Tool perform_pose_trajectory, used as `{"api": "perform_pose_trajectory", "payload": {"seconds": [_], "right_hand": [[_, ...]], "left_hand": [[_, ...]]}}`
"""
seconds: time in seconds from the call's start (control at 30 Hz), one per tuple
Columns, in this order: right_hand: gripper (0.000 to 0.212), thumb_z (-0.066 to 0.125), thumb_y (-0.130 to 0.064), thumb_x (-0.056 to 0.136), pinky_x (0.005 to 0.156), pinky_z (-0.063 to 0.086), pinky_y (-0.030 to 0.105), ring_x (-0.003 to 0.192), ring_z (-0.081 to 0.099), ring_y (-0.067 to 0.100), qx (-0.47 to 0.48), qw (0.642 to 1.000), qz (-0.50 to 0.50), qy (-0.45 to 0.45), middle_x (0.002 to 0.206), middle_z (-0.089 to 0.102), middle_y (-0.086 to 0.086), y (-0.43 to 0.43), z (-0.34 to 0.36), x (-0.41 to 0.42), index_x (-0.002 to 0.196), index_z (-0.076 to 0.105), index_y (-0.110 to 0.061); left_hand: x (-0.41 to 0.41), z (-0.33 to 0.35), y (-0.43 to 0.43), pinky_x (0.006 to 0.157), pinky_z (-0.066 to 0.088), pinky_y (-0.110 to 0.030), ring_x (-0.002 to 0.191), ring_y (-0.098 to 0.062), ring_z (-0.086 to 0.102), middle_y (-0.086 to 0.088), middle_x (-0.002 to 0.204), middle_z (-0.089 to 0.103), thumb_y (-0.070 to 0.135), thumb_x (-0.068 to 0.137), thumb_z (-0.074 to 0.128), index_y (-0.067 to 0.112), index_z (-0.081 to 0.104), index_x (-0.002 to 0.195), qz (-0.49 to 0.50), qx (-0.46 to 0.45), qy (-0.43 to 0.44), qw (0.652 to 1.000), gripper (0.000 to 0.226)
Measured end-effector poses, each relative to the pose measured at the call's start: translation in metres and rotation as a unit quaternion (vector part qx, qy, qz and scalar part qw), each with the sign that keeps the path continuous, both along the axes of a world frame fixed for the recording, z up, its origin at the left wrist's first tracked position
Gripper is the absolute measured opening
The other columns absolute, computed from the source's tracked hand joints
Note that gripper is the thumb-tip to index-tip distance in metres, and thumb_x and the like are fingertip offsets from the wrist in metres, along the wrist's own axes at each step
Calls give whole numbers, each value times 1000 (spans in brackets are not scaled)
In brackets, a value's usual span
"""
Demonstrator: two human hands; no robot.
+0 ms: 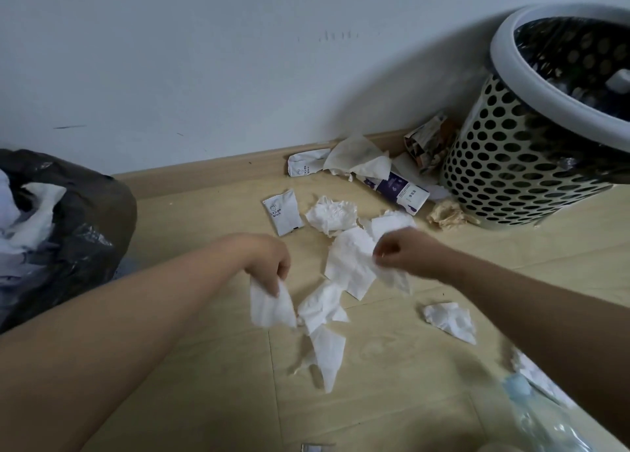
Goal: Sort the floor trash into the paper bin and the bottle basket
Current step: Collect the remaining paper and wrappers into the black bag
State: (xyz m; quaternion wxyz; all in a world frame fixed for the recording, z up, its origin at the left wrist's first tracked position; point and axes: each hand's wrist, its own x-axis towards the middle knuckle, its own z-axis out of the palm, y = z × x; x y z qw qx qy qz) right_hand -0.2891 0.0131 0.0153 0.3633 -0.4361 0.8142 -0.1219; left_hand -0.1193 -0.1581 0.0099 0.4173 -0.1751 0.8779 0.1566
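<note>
White tissues lie scattered on the wooden floor (pixel 392 366). My left hand (pixel 269 260) pinches one crumpled white tissue (pixel 269 306) just above the floor. My right hand (pixel 405 252) pinches another tissue (pixel 393 277) beside a flat tissue sheet (pixel 351 264). A perforated bin (pixel 504 165) with a grey rim and black liner stands at the right by the wall. A black bag (pixel 68 219) holding white paper sits at the left. A clear plastic bottle with a pale blue cap (pixel 525 404) lies at the bottom right, partly hidden by my right arm.
Several more pieces lie near the wall: small white sachets (pixel 283 213), a purple-and-white tissue packet (pixel 399 189), crumpled printed paper (pixel 429 144), a beige wad (pixel 446 214). Loose tissues (pixel 450 320) lie close to my arms. A baseboard (pixel 204 172) runs along the white wall.
</note>
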Motion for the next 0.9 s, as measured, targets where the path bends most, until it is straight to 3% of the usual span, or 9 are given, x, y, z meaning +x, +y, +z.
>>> {"api": "perform_pose_trajectory", "payload": {"seconds": [0.1,0.17,0.27,0.37,0.47,0.53,0.67,0.8,0.9], "right_hand": [[7,55,-14,92,63,45,20,70,55,12,-192,962,-191,40,78,57,-5,-6,30,-18,95,61,-13],[6,52,-12,92,64,47,23,72,54,15,-284,917,-263,93,83,57,0,0,36,-21,95,57,-15],[12,51,-10,91,73,39,23,88,46,16,-241,919,-243,198,105,54,10,33,14,-11,99,58,-6],[23,44,-19,95,94,41,33,119,38,23,46,969,-55,238,140,32,7,87,-33,10,115,53,-15],[37,37,-14,96,100,41,35,134,23,31,199,951,68,227,153,7,7,120,-60,31,132,38,-24],[37,38,-10,95,94,43,31,127,31,31,203,948,68,237,147,16,11,116,-60,37,130,40,-21],[21,42,-6,92,73,37,30,110,46,28,185,972,14,145,118,36,7,93,-60,30,101,50,-23],[31,42,-12,89,74,41,30,98,54,27,143,986,-4,80,92,36,0,78,-62,26,66,33,-29],[16,48,-18,89,76,45,33,90,55,25,77,994,-52,50,91,48,0,68,-55,28,76,40,-26]], "left_hand": [[-25,26,-2,68,38,-25,87,-15,50,1,101,59,32,86,62,17,61,103,92,-27,155,983,22],[-34,31,11,68,33,-26,87,-15,46,2,96,54,33,86,61,21,55,91,169,-48,304,936,13],[-29,7,43,78,33,-27,97,-14,41,4,103,47,34,87,56,21,51,90,183,-62,415,889,14],[-5,-34,75,93,37,-30,119,-20,39,2,128,41,33,86,56,18,58,101,57,-11,282,958,21],[19,-62,84,92,40,-36,122,-28,37,-4,138,33,25,91,50,15,55,111,-139,-34,148,979,23],[24,-64,82,83,39,-35,112,-27,45,-6,128,40,23,93,48,13,53,112,-173,-31,134,975,22],[21,-64,61,56,26,-20,86,-14,44,9,88,37,21,87,55,25,44,80,-38,25,134,990,14],[19,-59,43,62,31,-24,84,-13,44,12,78,37,21,86,56,26,42,75,60,11,158,986,19],[18,-49,32,68,33,-25,82,-13,46,9,81,49,23,85,59,24,48,78,127,-47,228,964,13]]}}
